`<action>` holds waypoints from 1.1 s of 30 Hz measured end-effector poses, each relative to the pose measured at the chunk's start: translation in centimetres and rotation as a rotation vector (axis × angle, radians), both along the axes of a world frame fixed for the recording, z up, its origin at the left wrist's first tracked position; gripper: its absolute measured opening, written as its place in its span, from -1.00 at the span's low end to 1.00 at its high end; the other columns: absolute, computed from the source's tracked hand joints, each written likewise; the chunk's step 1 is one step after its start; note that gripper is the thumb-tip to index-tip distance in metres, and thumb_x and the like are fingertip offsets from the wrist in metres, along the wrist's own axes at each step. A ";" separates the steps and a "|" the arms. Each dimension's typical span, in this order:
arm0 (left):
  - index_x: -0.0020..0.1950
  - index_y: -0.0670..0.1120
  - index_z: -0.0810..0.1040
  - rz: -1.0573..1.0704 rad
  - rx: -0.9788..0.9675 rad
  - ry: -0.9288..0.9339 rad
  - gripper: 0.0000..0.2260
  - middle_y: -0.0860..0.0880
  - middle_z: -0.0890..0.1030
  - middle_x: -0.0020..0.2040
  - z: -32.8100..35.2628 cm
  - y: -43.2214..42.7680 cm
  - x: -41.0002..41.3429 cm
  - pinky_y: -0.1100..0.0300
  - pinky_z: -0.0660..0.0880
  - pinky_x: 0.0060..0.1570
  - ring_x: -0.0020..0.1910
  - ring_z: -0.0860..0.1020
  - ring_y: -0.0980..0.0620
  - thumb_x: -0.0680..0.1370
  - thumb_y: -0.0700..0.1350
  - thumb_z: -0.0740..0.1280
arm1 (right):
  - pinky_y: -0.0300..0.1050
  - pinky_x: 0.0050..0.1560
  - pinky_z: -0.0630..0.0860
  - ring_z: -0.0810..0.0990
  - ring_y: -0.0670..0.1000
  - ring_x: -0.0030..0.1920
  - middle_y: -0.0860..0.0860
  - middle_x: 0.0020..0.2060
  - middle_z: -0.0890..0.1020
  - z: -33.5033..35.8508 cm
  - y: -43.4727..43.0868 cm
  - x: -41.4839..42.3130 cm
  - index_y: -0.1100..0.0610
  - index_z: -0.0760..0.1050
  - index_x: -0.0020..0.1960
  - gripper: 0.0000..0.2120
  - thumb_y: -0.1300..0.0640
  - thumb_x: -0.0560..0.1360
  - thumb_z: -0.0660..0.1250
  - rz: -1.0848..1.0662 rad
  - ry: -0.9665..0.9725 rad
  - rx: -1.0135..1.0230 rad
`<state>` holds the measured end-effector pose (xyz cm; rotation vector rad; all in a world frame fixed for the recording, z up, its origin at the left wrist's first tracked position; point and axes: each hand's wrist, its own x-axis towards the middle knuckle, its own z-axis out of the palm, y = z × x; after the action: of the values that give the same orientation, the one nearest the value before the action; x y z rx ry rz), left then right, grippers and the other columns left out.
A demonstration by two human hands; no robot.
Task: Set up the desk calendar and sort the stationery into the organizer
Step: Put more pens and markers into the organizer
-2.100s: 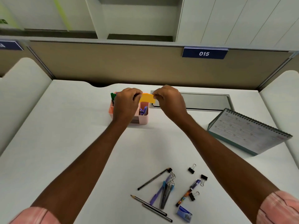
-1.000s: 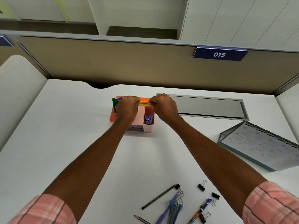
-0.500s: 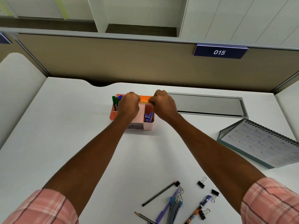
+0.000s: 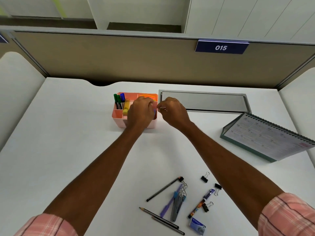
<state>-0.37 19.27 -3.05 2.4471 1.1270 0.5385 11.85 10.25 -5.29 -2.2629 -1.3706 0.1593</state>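
Observation:
The pink organizer (image 4: 117, 116) stands at the back middle of the white desk. It holds green and blue markers (image 4: 119, 99), a yellow stick (image 4: 126, 106), and an orange sticky pad (image 4: 148, 96) in its back right compartment. My left hand (image 4: 140, 111) hovers over the organizer's front right part, fingers curled, with nothing visible in it. My right hand (image 4: 173, 111) is just right of the organizer, fingers curled, thumb and forefinger close together. The desk calendar (image 4: 265, 137) leans low at the right.
Loose stationery lies near the front edge: pencils (image 4: 162, 189), a purple pen (image 4: 170, 200), black binder clips (image 4: 204, 178), an orange pen (image 4: 197, 208) and a small blue box (image 4: 196, 228). A grey cable-tray lid (image 4: 202, 101) lies behind my right hand. A tan partition (image 4: 119, 60) closes the back.
The orange pad that both hands held above the organizer has gone down into the back right compartment. Both hands have come off it and drawn slightly toward me.

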 end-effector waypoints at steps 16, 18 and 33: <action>0.21 0.04 0.63 -0.125 -0.370 0.172 -0.80 0.04 0.65 0.14 -8.0 -18.8 -9.7 0.09 0.60 0.07 0.09 0.63 0.03 0.61 0.00 0.35 | -0.02 0.00 0.58 0.60 -0.03 -0.04 -0.06 -0.03 0.65 -6.2 -19.3 -7.2 -0.04 0.66 0.14 -0.82 0.06 0.53 0.45 -0.028 0.370 -0.215; 0.20 0.06 0.62 -0.116 -0.403 0.233 -0.81 0.04 0.62 0.15 -8.6 -20.8 -10.8 0.09 0.59 0.07 0.10 0.62 0.02 0.61 0.03 0.35 | -0.01 0.02 0.57 0.60 -0.01 -0.03 -0.02 -0.03 0.66 -6.7 -21.5 -8.2 0.00 0.67 0.14 -0.80 0.13 0.53 0.45 -0.018 0.397 -0.250; 0.27 0.06 0.50 -0.167 -0.399 0.308 -0.66 0.05 0.51 0.20 -9.9 -27.3 -13.4 0.19 0.58 0.00 0.17 0.56 0.05 0.54 0.05 0.46 | -0.11 0.00 0.57 0.59 -0.01 -0.06 0.03 -0.06 0.66 -8.4 -27.4 -12.7 0.07 0.68 0.11 -0.68 0.39 0.48 0.34 0.048 0.403 -0.360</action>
<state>-13.81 -8.07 -12.99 2.2829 1.0109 -0.1134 -0.80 -17.16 -13.73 -2.3035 -1.2517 0.8900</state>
